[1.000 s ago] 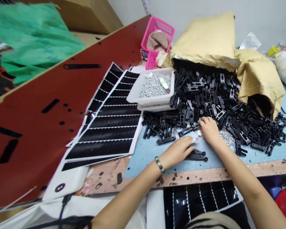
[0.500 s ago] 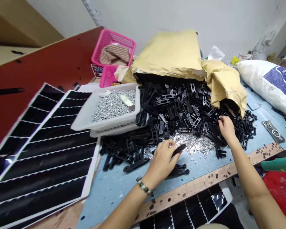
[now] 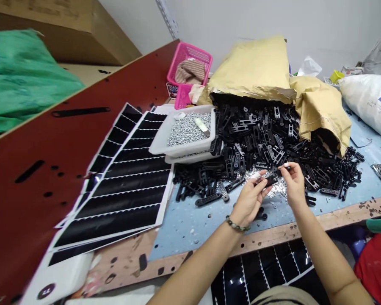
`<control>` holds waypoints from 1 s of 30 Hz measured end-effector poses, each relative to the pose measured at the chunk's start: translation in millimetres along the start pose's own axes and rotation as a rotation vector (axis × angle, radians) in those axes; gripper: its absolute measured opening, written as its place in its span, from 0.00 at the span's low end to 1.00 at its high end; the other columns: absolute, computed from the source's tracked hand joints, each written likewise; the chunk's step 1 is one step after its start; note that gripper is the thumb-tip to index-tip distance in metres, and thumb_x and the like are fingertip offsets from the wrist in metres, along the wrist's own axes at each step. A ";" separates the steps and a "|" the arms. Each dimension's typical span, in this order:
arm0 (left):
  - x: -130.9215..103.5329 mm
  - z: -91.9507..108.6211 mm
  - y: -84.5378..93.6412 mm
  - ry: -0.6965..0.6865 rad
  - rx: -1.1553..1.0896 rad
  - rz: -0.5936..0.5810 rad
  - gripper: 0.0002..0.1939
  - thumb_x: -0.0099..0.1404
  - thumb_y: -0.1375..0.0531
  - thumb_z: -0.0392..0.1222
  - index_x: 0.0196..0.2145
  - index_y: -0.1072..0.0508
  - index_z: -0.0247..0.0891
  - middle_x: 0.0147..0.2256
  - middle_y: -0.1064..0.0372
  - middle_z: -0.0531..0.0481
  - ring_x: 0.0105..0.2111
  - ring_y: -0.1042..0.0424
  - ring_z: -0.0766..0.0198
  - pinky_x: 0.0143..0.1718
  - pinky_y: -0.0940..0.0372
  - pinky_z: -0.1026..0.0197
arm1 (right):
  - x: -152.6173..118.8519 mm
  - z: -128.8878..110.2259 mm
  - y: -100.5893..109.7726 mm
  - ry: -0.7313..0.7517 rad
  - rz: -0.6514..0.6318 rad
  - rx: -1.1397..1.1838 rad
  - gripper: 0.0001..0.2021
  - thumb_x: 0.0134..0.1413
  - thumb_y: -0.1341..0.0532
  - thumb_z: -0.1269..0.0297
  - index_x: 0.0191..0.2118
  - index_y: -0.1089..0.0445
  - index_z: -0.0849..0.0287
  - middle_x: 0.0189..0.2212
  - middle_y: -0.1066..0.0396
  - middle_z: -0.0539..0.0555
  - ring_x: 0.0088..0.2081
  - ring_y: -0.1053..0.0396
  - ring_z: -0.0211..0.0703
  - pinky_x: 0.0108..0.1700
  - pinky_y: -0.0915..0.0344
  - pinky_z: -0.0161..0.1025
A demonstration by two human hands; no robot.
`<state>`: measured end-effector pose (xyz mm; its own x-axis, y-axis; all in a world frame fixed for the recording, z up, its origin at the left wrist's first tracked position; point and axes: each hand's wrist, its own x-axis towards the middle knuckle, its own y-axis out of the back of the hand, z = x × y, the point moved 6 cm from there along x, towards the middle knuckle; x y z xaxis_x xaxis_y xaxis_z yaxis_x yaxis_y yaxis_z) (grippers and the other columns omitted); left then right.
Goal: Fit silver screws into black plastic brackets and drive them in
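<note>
My left hand (image 3: pixel 250 198), with a beaded bracelet on the wrist, is closed on a black plastic part (image 3: pixel 271 181). Close beside it, my right hand (image 3: pixel 292 184) pinches a small dark piece (image 3: pixel 279 168) at the end of that part; its exact shape is too small to make out. Both hands are held over a patch of small silvery metal pieces (image 3: pixel 277 190). Behind and around them spreads a heap of black slotted plastic parts (image 3: pixel 254 135). A few more black parts lie below my left hand, partly hidden by it.
A white tub (image 3: pixel 160 142) of screws with a pale-handled tool (image 3: pixel 202 126) stands left of the heap. Large yellow paper sacks (image 3: pixel 250 67) lie behind. Black sticker sheets (image 3: pixel 130 186) cover the left side, near a red board (image 3: pixel 79 135). A pink basket (image 3: pixel 209 57) sits at the back.
My right hand has come left from the heap to my left hand with a small dark piece. My left hand has lifted its black part. The view has swung left.
</note>
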<state>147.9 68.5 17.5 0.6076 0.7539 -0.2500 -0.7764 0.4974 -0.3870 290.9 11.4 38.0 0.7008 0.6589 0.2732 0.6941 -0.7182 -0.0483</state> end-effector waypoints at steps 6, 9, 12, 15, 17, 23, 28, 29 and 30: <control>-24.7 -5.4 -22.1 -0.109 0.604 -0.271 0.12 0.62 0.42 0.41 0.43 0.30 0.37 0.40 0.28 0.46 0.42 0.31 0.55 0.47 0.34 0.49 | -19.8 4.2 -36.8 -0.183 0.040 0.089 0.16 0.48 0.37 0.55 0.40 0.30 0.59 0.29 0.30 0.51 0.25 0.37 0.35 0.24 0.39 0.33; -23.4 -6.6 -11.9 -0.043 0.657 -0.301 0.12 0.57 0.40 0.38 0.40 0.32 0.37 0.38 0.29 0.47 0.38 0.30 0.56 0.42 0.33 0.51 | -19.4 2.8 -37.2 -0.151 -0.023 0.109 0.13 0.47 0.35 0.58 0.37 0.27 0.59 0.31 0.28 0.52 0.30 0.34 0.38 0.32 0.34 0.36; -17.7 -10.9 1.4 0.117 0.499 -0.245 0.13 0.59 0.41 0.40 0.41 0.37 0.38 0.33 0.33 0.50 0.29 0.30 0.62 0.31 0.32 0.58 | -18.3 -3.9 -29.5 -0.096 -0.073 0.187 0.10 0.46 0.34 0.60 0.37 0.26 0.57 0.37 0.28 0.53 0.36 0.31 0.40 0.39 0.33 0.39; -15.0 -6.0 11.8 0.112 0.478 -0.166 0.14 0.61 0.43 0.44 0.43 0.39 0.39 0.26 0.40 0.57 0.23 0.36 0.68 0.25 0.36 0.63 | -21.0 -11.7 -25.0 -0.084 -0.231 0.168 0.09 0.47 0.34 0.61 0.37 0.25 0.55 0.37 0.27 0.53 0.37 0.30 0.40 0.40 0.32 0.39; -15.6 0.5 13.8 0.043 0.545 -0.165 0.13 0.63 0.45 0.48 0.41 0.39 0.39 0.23 0.42 0.59 0.21 0.37 0.68 0.24 0.38 0.64 | -25.4 -16.8 -23.3 -0.055 -0.322 0.036 0.07 0.49 0.35 0.62 0.36 0.25 0.55 0.35 0.27 0.53 0.35 0.30 0.40 0.38 0.33 0.39; -23.6 24.9 7.5 -0.279 0.913 -0.126 0.12 0.64 0.46 0.50 0.34 0.36 0.39 0.26 0.37 0.54 0.27 0.35 0.64 0.29 0.39 0.62 | -35.0 -38.2 -18.8 0.141 -0.398 -0.337 0.08 0.56 0.40 0.62 0.37 0.24 0.55 0.33 0.26 0.54 0.36 0.29 0.42 0.39 0.32 0.40; -29.5 38.9 -2.8 -0.487 1.203 -0.098 0.15 0.66 0.47 0.53 0.30 0.35 0.38 0.25 0.37 0.53 0.26 0.36 0.64 0.29 0.43 0.63 | -34.7 -45.9 -11.8 0.150 -0.441 -0.419 0.09 0.56 0.41 0.60 0.37 0.24 0.55 0.33 0.27 0.54 0.35 0.29 0.43 0.39 0.32 0.40; -30.3 39.0 -5.0 -0.516 1.265 -0.114 0.15 0.67 0.48 0.52 0.30 0.35 0.38 0.25 0.37 0.53 0.25 0.37 0.65 0.28 0.43 0.63 | -34.9 -43.4 -10.6 0.123 -0.444 -0.409 0.09 0.56 0.41 0.59 0.36 0.24 0.55 0.32 0.27 0.53 0.34 0.29 0.42 0.38 0.33 0.40; -31.2 38.6 -7.3 -0.549 1.333 -0.135 0.16 0.68 0.49 0.51 0.29 0.35 0.38 0.24 0.37 0.53 0.25 0.37 0.65 0.27 0.44 0.63 | -35.4 -39.8 -9.9 0.093 -0.444 -0.394 0.10 0.56 0.40 0.58 0.36 0.24 0.55 0.31 0.28 0.53 0.32 0.30 0.41 0.37 0.33 0.40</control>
<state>128.1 57.9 62.3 0.7854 0.5840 0.2050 -0.4814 0.3683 0.7954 252.7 -13.7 67.1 0.3278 0.9055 0.2696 0.7914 -0.4191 0.4451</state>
